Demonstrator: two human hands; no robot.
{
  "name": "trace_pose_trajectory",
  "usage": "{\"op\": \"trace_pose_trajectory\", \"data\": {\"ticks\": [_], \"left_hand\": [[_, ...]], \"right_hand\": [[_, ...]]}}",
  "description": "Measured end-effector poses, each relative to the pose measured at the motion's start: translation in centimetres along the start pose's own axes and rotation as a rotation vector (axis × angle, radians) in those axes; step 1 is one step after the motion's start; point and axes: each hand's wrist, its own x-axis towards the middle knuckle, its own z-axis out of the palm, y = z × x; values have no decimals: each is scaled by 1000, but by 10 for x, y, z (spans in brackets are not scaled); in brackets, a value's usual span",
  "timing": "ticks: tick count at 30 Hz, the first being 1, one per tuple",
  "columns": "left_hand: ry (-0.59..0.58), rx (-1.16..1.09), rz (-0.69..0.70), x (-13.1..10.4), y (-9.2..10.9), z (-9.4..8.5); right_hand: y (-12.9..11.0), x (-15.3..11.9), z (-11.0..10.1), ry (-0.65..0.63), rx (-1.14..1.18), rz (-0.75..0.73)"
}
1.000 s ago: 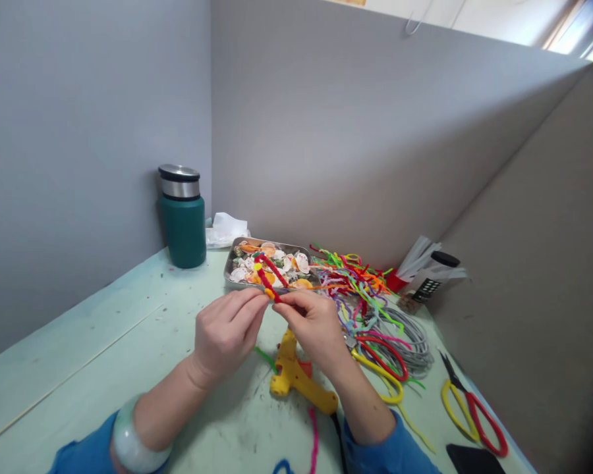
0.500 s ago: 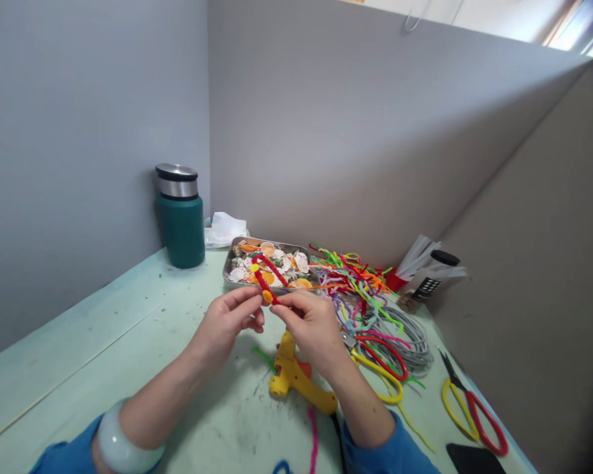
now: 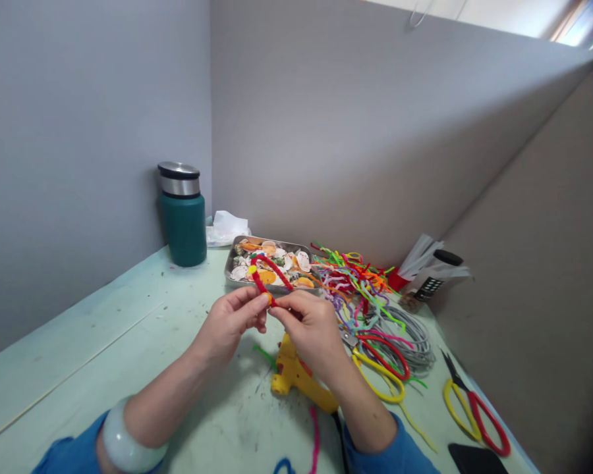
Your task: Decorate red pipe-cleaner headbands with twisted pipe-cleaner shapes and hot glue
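Between my hands is a red pipe cleaner (image 3: 277, 264) bent into a loop, with a yellow dot on its left side and an orange piece lower down. My left hand (image 3: 234, 322) pinches it at the orange piece, which the thumb partly covers. With thumb and finger closed, my right hand (image 3: 310, 322) grips the lower end. Beneath the hands, a yellow glue gun (image 3: 296, 382) lies on the table, partly hidden by my right hand. Behind the loop stands a metal tray (image 3: 232, 282) filled with shells (image 3: 302, 261).
A green bottle (image 3: 185, 227) stands at back left. Right of the tray lie colourful pipe cleaners (image 3: 356, 276), a grey wire coil (image 3: 422, 342) and red-and-yellow scissors (image 3: 383, 368). More scissors (image 3: 474, 408) lie near the right edge. A thin stick (image 3: 79, 372) crosses the left side.
My left thumb has shifted over the orange piece, covering more of it. The loop has opened slightly wider. The view has shifted a little.
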Motion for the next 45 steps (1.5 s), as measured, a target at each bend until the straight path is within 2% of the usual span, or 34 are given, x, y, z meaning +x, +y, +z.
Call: {"op": "trace_pose_trajectory", "data": {"ticks": [6, 13, 15, 17, 19, 22, 24, 28, 30, 33, 36, 42, 45], "left_hand": [[6, 45, 47, -1, 1, 0], [11, 1, -1, 0, 4, 3], [29, -27, -12, 0, 6, 2], [49, -93, -33, 0, 8, 0], [64, -177, -50, 1, 10, -2], [78, -281, -45, 2, 11, -4], [94, -332, -14, 4, 12, -4], [103, -401, 48, 4, 13, -3], [84, -412, 73, 3, 13, -3], [41, -403, 94, 1, 11, -3], [11, -396, 77, 0, 7, -1], [14, -305, 53, 0, -3, 1], [38, -224, 76, 1, -6, 1]], "right_hand": [[-2, 0, -2, -16, -3, -9], [-1, 2, 1, 11, 53, 23], [0, 3, -3, -26, 149, 79], [2, 6, -12, -42, 298, 196], [6, 9, -25, 11, 404, 303], [13, 12, -43, 69, 398, 364], [15, 12, -49, -11, 371, 407], [10, 9, -36, -267, 467, 561], [5, 7, -22, -286, 638, 627], [0, 4, -3, -161, 1032, 670], [0, 4, 6, -34, 1349, 710], [4, 5, 6, 36, 1600, 846], [5, 4, 8, 36, 1655, 862]]}}
